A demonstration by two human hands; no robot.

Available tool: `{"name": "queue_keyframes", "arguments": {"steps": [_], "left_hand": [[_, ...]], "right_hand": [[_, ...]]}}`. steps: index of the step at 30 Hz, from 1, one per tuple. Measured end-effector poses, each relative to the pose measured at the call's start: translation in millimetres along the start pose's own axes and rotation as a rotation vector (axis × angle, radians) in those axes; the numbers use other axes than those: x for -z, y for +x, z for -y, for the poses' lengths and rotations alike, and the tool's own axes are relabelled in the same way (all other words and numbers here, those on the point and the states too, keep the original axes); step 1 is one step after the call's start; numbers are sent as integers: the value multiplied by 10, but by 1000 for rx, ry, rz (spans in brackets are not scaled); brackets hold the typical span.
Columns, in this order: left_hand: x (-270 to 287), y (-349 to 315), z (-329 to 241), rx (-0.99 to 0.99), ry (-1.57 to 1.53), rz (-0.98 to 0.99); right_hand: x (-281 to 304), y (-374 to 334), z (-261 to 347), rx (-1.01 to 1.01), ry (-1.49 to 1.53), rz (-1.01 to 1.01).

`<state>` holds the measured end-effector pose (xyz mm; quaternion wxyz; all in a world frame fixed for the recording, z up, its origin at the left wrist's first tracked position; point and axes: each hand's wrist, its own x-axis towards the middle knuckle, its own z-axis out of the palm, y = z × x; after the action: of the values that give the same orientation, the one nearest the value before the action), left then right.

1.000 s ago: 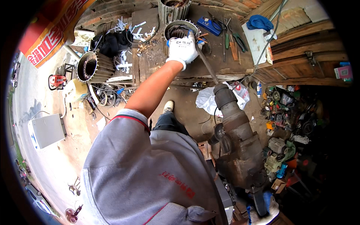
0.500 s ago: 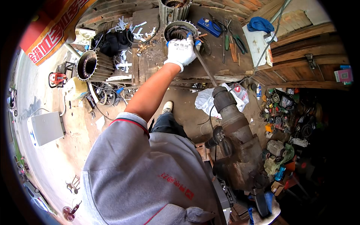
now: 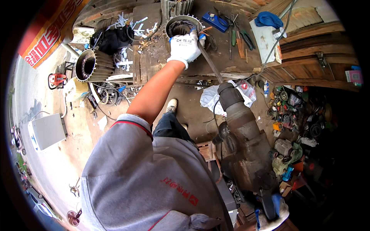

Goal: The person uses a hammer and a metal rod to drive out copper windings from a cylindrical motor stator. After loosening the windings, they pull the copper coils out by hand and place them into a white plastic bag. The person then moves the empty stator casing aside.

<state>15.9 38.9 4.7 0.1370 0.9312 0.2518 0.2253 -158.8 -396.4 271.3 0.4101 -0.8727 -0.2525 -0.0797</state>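
My left hand (image 3: 184,49), in a white work glove, is closed around the front part of a steel chisel bit (image 3: 210,62) at the rim of a round motor stator (image 3: 168,31). Dark windings line the stator's inside; the bit's tip is hidden by the glove. The bit runs back into a large, worn demolition hammer (image 3: 244,127), held slantwise along my right side. At its rear handle (image 3: 266,204), my right hand (image 3: 283,211), in a white and blue glove, is wrapped around the grip. The handle and shadow partly hide those fingers.
On the bench (image 3: 216,71) lie a blue box (image 3: 215,22), pliers (image 3: 246,39) and a green-handled screwdriver (image 3: 233,38). More stators (image 3: 94,66) stand left and behind. A white plastic bag (image 3: 210,98) lies on the floor below. Motors and parts (image 3: 287,150) crowd the right.
The view has shifted slightly, so the bench and stator sit a little further left. Both hands keep their grips; the hammer has barely moved.
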Motion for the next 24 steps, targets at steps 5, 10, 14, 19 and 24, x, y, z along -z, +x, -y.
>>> {"name": "queue_keyframes", "arguments": {"steps": [5,10,14,19,24], "left_hand": [[-28,8,13,20,13,18],[-33,19,6,24,-6,19],[-8,20,9,25,1,28],[-26,-11,26,27,-23,-18],[-22,8,13,31,-9,-8]], "right_hand": [[-84,60,44,7,10,-42],[-4,105,64,-54,-172,91],[-109,156,60,-18,-57,-17],[332,-30,-149,-82,-144,228],[280,-183,-288,14,-240,147]]}}
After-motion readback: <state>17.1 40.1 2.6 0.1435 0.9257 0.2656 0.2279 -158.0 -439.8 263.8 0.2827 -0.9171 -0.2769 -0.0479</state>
